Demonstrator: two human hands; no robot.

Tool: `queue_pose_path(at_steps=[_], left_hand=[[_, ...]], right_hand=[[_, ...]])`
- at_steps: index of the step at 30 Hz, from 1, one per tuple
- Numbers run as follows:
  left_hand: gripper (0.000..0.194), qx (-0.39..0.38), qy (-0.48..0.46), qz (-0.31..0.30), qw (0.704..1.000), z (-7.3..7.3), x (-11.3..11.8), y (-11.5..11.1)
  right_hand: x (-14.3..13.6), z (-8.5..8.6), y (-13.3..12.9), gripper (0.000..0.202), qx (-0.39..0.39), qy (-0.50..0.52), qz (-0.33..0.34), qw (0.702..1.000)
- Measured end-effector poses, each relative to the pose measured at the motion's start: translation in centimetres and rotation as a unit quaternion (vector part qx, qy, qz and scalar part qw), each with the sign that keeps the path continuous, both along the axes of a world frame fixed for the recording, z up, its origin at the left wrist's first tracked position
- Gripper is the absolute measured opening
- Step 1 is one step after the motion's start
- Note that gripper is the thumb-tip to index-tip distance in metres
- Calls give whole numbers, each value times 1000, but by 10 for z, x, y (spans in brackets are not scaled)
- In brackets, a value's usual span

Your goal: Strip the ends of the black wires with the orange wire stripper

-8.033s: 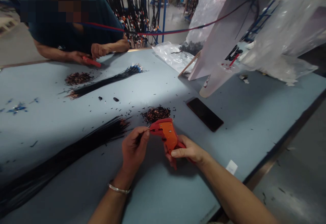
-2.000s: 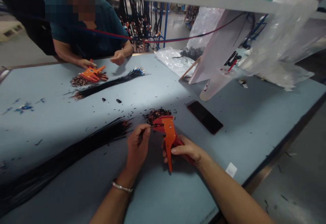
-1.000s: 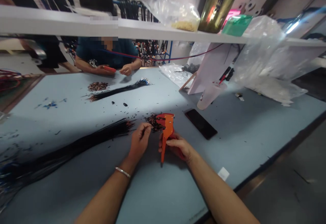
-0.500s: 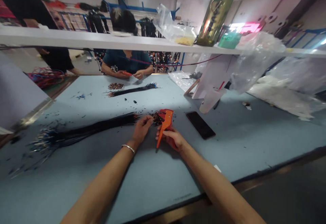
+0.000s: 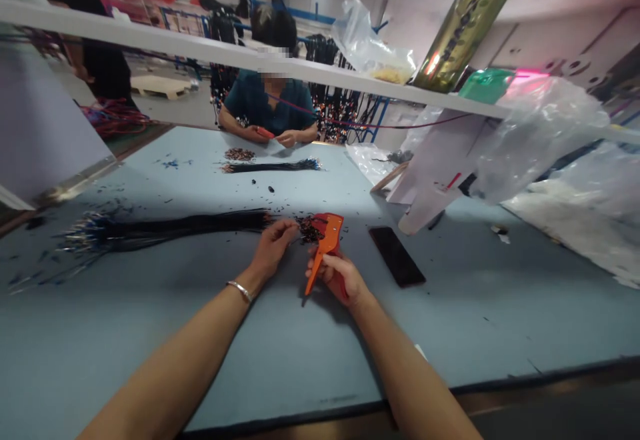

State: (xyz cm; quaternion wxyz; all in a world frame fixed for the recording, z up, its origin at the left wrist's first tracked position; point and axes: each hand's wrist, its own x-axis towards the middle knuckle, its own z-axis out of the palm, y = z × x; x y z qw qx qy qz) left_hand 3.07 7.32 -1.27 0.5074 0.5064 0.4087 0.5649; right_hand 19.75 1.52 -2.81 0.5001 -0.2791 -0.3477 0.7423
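Observation:
My right hand (image 5: 343, 277) is wrapped round the handles of an orange and red wire stripper (image 5: 330, 233), its head pointing away from me. My left hand (image 5: 274, 243) is closed in a pinch just left of the stripper; whatever is between its fingertips is too small to make out. A long bundle of black wires (image 5: 185, 230) lies to the left, its copper-coloured ends close by my left fingers and its blue and white tips at the far left. Small dark and copper-coloured scraps (image 5: 306, 228) are heaped between my left fingertips and the stripper's head.
A phone (image 5: 397, 257) lies right of the stripper. Across the blue-grey table (image 5: 280, 353), a co-worker (image 5: 270, 103) holds a red tool near a smaller wire bundle (image 5: 273, 166). A white shelf (image 5: 200, 45) crosses above; a plastic cup (image 5: 425, 207) and plastic bags (image 5: 545, 133) are at right.
The camera view has tilted and shifted a little. My left hand has drawn slightly away from the stripper, toward the left. The right hand keeps its hold on the stripper.

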Motion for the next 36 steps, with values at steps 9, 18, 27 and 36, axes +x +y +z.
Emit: queue_pose_path(at_steps=[9,18,27,36], left_hand=[[23,7,46,-16,999,-1,-2,2],[23,50,83,-34,995,-1,-4,2],[19,119,121,-16,985,-4,-5,3],[17,133,116,-13,984,-3,-5,3]], right_hand=[[2,6,-1,31,-30,-14,58,998],[3,11,-5,35,-36,-42,70,996],[2,13,-9,35,-23,-68,65,995],[0,13,-10,34,-19,-68,57,996]])
